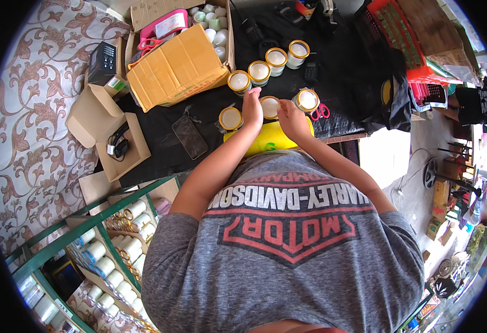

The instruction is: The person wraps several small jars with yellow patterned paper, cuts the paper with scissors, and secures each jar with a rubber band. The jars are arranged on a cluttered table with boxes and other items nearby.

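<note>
Between my hands stands a glass candle jar (270, 107) with a gold rim and white wax. My left hand (252, 110) is upright along its left side, with the fingers stretched away from me and partly hidden. At the right of the rim, the fingers of my right hand (291, 119) are pinched together; what they grip, if anything, is too small to make out. One similar candle jar (231, 119) stands left of my left hand, and another candle jar (308, 100) is to the right. Behind them several more form a slanting row, including a candle jar (259, 71).
A yellow sheet-like item (271, 139) lies at the table's near edge. Red-handled scissors (320, 111) rest at the right, a phone (189, 137) at the left. Beyond are a cardboard box (182, 66) of white candles and an open small box (135, 150) with a black cable.
</note>
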Tool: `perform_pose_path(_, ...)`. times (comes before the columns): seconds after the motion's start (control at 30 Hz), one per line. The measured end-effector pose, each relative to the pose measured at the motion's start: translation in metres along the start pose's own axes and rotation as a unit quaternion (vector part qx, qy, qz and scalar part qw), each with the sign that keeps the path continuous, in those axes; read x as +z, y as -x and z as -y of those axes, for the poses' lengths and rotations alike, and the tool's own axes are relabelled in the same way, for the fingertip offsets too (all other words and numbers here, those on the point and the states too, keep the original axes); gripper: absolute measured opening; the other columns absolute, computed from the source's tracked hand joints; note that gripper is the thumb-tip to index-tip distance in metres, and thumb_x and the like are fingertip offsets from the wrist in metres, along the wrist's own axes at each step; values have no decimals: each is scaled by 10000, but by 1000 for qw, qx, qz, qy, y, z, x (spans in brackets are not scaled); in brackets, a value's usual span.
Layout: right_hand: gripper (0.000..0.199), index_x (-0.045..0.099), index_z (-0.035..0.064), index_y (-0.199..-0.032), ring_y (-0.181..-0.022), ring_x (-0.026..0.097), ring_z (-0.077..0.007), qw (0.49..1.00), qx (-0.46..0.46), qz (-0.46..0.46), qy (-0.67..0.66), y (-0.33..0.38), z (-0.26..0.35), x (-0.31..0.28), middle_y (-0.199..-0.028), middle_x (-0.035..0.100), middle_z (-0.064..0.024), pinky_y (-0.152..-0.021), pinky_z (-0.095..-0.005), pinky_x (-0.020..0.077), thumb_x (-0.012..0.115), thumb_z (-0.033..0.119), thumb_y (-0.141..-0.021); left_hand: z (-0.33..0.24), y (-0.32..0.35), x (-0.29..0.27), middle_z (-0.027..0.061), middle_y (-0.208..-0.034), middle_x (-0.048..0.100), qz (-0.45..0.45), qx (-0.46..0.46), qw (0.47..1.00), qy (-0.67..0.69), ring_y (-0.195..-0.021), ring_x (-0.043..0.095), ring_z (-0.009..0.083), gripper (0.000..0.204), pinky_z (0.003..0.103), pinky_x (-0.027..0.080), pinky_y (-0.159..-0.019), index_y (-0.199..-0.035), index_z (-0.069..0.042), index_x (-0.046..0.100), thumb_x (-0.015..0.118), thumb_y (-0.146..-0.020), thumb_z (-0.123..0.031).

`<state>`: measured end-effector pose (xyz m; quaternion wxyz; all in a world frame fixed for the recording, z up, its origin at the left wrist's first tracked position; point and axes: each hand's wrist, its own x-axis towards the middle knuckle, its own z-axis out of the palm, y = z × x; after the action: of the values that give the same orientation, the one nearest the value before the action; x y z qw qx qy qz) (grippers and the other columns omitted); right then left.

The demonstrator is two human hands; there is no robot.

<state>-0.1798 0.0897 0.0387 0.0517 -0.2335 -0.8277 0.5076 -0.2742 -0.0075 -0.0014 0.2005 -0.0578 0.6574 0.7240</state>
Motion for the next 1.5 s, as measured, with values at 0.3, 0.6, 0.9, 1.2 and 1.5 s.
perform_pose_path(0.3, 781, 382, 63, -1349, -1200, 447, -333, 943, -106, -130, 287, 7, -8, -56, -1278, 481, -146, -1021, -439, 364, 764, 290, -706, -7, 14, -11, 167, -1206, 546, 30, 23, 994, -106, -1160, 499, 280, 340, 378, 364, -1012, -1175, 4, 515, 415, -962, -242)
perform_pose_path(0.6, 567, 546, 6, -1247, -1086, 578, -256, 983, 110, -43, -138, -42, -68, -81, -1161, 619, -179, -962, -345, 415, 574, 448, -892, -37, 51, 53, 90, -999, 531, 181, 233, 942, -157, -752, 529, 142, 290, 286, 469, -714, -1135, -14, 466, 558, -860, -15)
perform_pose_path(0.9, 503, 695, 70, -1002, -866, 653, -248, 989, 137, 44, -22, -78, -61, -72, -933, 686, -162, -825, -359, 490, 428, 494, -961, 5, 58, 87, 33, -962, 577, 179, -118, 971, -102, -920, 559, 123, 350, 250, 432, -804, -1233, -17, 489, 441, -952, -219)
perform_pose_path(1.2, 344, 639, 11, -965, -750, 595, -99, 961, 169, 33, -217, -53, -89, -95, -832, 655, -36, -676, -249, 470, 566, 347, -941, 50, 39, 96, 215, -1033, 599, 48, 88, 971, -216, -988, 582, 320, 360, 369, 447, -857, -1139, 70, 556, 535, -933, -225)
perform_pose_path(1.5, 219, 594, 11, -966, -726, 559, -76, 978, 115, -1, -174, -52, -71, -97, -806, 626, -27, -652, -242, 461, 619, 224, -926, 43, 47, 106, 144, -896, 550, -80, 151, 968, -183, -863, 552, 276, 202, 395, 441, -771, -911, -2, 517, 616, -911, -178)
